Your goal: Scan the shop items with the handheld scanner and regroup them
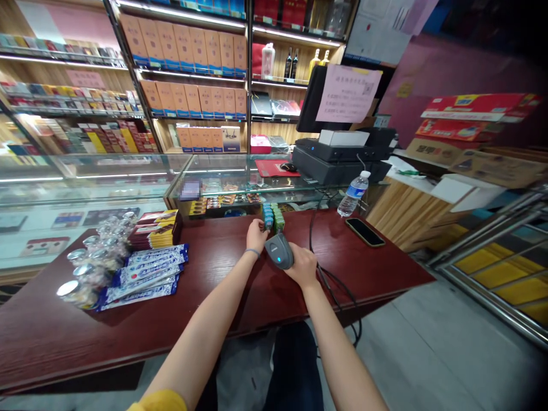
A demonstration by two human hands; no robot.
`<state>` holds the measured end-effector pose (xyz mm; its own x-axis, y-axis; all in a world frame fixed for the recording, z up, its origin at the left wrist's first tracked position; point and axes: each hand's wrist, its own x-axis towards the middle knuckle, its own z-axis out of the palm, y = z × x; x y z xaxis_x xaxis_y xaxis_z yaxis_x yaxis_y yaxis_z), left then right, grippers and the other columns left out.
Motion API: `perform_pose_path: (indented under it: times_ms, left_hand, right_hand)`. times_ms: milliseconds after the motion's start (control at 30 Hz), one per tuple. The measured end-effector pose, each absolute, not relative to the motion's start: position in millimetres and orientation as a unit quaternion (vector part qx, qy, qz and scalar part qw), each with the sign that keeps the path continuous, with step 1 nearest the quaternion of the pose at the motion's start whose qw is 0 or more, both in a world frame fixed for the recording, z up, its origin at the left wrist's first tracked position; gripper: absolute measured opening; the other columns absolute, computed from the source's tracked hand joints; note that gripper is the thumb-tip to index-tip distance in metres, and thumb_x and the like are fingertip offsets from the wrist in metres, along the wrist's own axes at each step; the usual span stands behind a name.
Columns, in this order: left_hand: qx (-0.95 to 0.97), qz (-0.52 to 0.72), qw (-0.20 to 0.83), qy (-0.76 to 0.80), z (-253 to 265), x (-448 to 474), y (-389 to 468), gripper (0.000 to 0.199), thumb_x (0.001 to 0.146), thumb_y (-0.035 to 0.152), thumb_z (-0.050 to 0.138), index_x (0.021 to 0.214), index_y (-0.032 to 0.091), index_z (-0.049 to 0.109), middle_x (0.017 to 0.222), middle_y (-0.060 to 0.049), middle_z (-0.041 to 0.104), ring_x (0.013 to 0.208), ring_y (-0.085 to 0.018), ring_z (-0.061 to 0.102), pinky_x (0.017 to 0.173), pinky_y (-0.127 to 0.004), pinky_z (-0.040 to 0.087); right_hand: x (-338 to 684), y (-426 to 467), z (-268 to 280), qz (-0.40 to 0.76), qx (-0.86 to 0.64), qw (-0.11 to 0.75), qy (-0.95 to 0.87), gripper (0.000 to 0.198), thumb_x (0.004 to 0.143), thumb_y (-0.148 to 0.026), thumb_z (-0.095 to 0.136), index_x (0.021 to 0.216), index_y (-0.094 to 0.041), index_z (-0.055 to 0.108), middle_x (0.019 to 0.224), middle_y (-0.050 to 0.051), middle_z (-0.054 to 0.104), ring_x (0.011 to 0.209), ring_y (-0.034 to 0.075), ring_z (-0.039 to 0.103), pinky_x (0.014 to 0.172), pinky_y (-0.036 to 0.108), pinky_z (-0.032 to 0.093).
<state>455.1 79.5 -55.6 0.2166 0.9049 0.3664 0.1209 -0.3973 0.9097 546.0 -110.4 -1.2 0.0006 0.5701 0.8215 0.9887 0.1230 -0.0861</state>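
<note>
A grey handheld barcode scanner (279, 251) with a small blue light is gripped in my right hand (303, 265), above the dark red table (205, 279). My left hand (256, 235) reaches to the near end of a row of small blue packs (268, 213). Its fingers are bent close together at the last blue pack; whether they grip it I cannot make out. A row of small green packs (278, 216) stands just to the right, partly behind the scanner.
On the left are clear jars (92, 277), blue-white packets (145, 274) and stacked boxes (156, 228). A water bottle (353, 194), phone (365, 232) and black cable (311, 234) lie to the right. The glass counter (214, 171) and monitor (310, 103) stand behind.
</note>
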Motion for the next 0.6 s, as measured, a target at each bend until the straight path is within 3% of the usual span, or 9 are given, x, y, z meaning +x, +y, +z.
perform_pose_path:
  times_ms: [200, 400, 600]
  left_hand:
    - [0.68, 0.486, 0.379, 0.397, -55.4, 457.7, 81.0, 0.032, 0.064, 0.006, 0.07, 0.09, 0.017, 0.054, 0.085, -0.001, 0.055, 0.078, -0.014, 0.057, 0.077, -0.029, 0.047]
    - [0.685, 0.521, 0.358, 0.361, -38.9, 432.8, 51.7, 0.048, 0.069, 0.006, 0.068, 0.113, 0.019, 0.055, 0.115, -0.01, 0.049, 0.098, -0.018, 0.057, 0.085, -0.034, 0.051]
    - [0.741, 0.508, 0.28, 0.337, -14.0, 353.1, 19.8, 0.031, 0.083, 0.008, 0.055, 0.111, 0.021, 0.059, 0.112, -0.009, 0.055, 0.104, -0.02, 0.056, 0.089, -0.035, 0.051]
  right_hand:
    - [546.6, -108.9, -3.3, -0.279, -0.609, 0.363, -0.648, 0.031, 0.08, -0.035, 0.054, 0.102, -0.015, 0.061, 0.083, 0.006, 0.071, 0.071, 0.017, 0.064, 0.066, 0.028, 0.04]
    - [549.9, -107.0, -10.1, -0.273, -0.614, 0.33, -0.663, 0.034, 0.079, -0.035, 0.054, 0.106, -0.015, 0.061, 0.084, 0.008, 0.071, 0.075, 0.019, 0.065, 0.069, 0.028, 0.041]
    - [550.4, -108.4, -11.6, -0.261, -0.633, 0.302, -0.663, 0.035, 0.079, -0.035, 0.055, 0.108, -0.016, 0.061, 0.083, 0.008, 0.071, 0.073, 0.02, 0.065, 0.069, 0.028, 0.042]
